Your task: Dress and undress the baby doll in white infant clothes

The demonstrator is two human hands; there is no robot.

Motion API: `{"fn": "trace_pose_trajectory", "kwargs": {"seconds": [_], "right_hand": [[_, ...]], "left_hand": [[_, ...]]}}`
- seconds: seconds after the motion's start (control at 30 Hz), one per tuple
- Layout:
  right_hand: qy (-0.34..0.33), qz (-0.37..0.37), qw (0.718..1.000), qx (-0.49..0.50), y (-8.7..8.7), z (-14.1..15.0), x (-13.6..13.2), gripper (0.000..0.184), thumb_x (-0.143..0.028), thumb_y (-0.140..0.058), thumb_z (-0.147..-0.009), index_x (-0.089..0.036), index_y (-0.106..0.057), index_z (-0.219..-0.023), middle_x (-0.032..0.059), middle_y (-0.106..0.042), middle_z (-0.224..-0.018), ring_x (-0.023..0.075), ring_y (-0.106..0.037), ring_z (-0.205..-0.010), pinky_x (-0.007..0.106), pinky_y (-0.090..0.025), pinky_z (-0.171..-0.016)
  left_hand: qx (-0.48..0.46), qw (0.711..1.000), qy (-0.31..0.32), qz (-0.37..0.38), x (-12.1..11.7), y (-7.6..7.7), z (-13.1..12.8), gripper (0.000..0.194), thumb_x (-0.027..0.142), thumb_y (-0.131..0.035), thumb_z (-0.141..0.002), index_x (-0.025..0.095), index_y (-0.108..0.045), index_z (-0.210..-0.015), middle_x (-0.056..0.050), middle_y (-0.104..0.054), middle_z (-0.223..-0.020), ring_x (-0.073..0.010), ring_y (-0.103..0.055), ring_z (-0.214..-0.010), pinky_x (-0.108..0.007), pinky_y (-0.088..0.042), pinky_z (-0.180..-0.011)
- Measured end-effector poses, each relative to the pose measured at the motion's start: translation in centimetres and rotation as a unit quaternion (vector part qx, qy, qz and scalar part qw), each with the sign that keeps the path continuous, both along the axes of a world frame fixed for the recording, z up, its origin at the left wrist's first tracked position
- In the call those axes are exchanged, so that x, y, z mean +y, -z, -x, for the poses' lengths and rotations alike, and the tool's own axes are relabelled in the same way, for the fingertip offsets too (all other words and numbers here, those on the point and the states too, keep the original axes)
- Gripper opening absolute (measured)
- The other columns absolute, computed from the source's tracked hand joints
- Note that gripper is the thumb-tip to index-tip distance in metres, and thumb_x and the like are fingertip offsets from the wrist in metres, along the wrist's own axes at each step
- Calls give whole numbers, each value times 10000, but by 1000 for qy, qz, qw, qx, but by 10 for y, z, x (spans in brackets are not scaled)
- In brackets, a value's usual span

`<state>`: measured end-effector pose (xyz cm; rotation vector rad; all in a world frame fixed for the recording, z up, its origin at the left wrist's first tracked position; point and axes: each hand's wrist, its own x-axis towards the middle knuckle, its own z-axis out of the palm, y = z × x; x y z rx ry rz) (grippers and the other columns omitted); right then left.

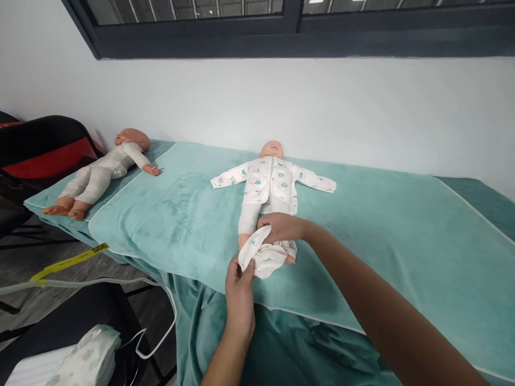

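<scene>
With our left hand (238, 287) we pinch the edge of a small white fabric garment with a teal print (270, 261), thumb on top and fingers bent beneath. Our right hand (281, 226) reaches across the doll's legs, its fingers curled against the garment's upper part; we cannot tell how firmly they grip, as they are partly hidden. The garment is bunched around the doll's lower leg on our right, near the front edge of the table.

The pale-skinned plastic baby doll (272, 149) lies on its back on a mint-green plush blanket (181, 214), head toward the white wall (362, 107). It wears a white long-sleeved printed jacket (257, 179), sleeves spread wide. To our left lies a second baby doll with a white fabric body (100, 170). Below it, a black chair (94, 305) holds folded white printed items (90, 356).
</scene>
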<state>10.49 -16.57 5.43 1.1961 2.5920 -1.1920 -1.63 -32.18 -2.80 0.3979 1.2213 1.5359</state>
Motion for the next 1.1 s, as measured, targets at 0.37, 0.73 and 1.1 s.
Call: {"fn": "trace_pose_trajectory", "kwargs": {"seconds": [0.37, 0.73, 1.1], "right_hand": [[-4, 35, 998, 50, -1, -5, -4, 262, -403, -705, -733, -190, -592, -835, 11, -644, -899, 184, -576, -822, 252, -397, -673], [26, 120, 987, 102, 6, -17, 1, 359, -396, -758, -700, -221, -630, -987, 7, -660, -1018, 220, -610, -934, 267, -451, -727], [92, 77, 983, 141, 12, -14, -2, 334, -334, -702, -747, -210, -628, -1047, 18, -669, -1039, 241, -614, -970, 312, -443, -796]], "left_hand": [[157, 985, 67, -27, 8, 8, 19, 332, 431, -625, -835, 179, -596, -1050, -28, -652, -962, -172, -584, -887, -276, -460, -797], [241, 958, 113, -102, 57, -3, 60, 350, 338, -669, -788, 195, -633, -1105, -43, -660, -1092, -169, -593, -952, -271, -461, -829], [274, 937, 174, -132, 106, -6, 75, 230, 268, -626, -769, 188, -642, -983, 10, -632, -869, -130, -551, -772, -236, -443, -716]]}}
